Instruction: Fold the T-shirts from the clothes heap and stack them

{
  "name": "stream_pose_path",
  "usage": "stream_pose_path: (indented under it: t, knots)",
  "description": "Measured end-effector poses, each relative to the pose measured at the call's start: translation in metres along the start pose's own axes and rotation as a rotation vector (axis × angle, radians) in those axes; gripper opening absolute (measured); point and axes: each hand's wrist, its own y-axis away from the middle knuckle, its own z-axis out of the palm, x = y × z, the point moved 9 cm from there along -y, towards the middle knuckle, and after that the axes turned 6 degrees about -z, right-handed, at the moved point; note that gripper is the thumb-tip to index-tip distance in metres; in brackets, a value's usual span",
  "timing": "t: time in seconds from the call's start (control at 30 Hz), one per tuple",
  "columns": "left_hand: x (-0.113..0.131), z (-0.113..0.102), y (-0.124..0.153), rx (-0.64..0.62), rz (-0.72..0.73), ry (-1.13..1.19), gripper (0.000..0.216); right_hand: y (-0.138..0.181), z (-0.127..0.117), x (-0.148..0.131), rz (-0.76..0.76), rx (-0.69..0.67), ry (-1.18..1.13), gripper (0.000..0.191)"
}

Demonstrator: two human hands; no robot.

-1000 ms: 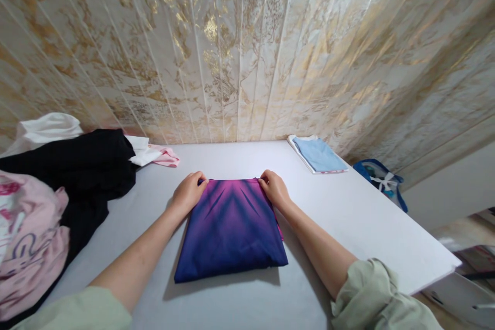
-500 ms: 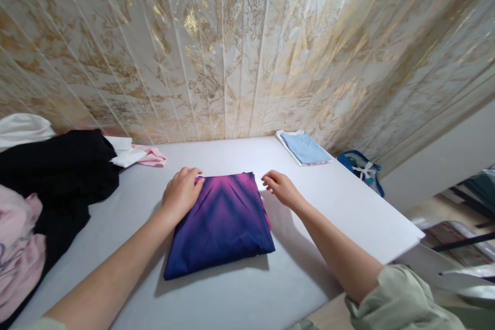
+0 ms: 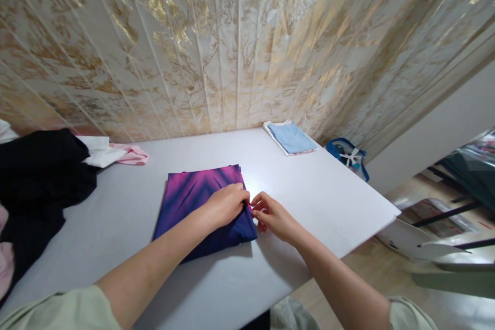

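A folded purple and pink garment (image 3: 193, 196) lies on the white table (image 3: 309, 196), near the front. My left hand (image 3: 226, 205) rests on the garment's right part, fingers curled at its right edge. My right hand (image 3: 270, 215) meets it there, fingers pinched on the edge of the garment. Both forearms reach in from the bottom, in pale green sleeves.
A folded light blue garment (image 3: 292, 137) lies at the table's far right corner. A pile of black (image 3: 38, 170), white and pink clothes covers the left side. A blue bag (image 3: 348, 157) sits past the right edge, against the marbled wall. The floor shows at the right.
Both hands have moved from the garment's far corners to its right edge, where they now meet. The view has swung to the right.
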Motion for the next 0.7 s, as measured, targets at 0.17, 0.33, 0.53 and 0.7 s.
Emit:
stream_pose_path:
  t: [0.17, 0.33, 0.53, 0.7]
  knots:
    - [-0.007, -0.005, 0.001, 0.023, 0.027, 0.132, 0.021, -0.006, 0.005, 0.002, -0.051, -0.021, -0.048, 0.021]
    - [-0.010, -0.014, 0.010, 0.050, 0.009, 0.241, 0.018, -0.008, 0.008, -0.001, -0.088, -0.020, -0.097, 0.017]
    - [-0.012, -0.018, 0.011, 0.130, 0.008, 0.344, 0.017, -0.005, 0.014, -0.011, -0.160, -0.052, -0.188, 0.007]
    - [-0.011, -0.002, 0.012, 0.173, -0.014, 0.268, 0.028, 0.002, 0.022, -0.006, -0.095, -0.166, -0.037, 0.006]
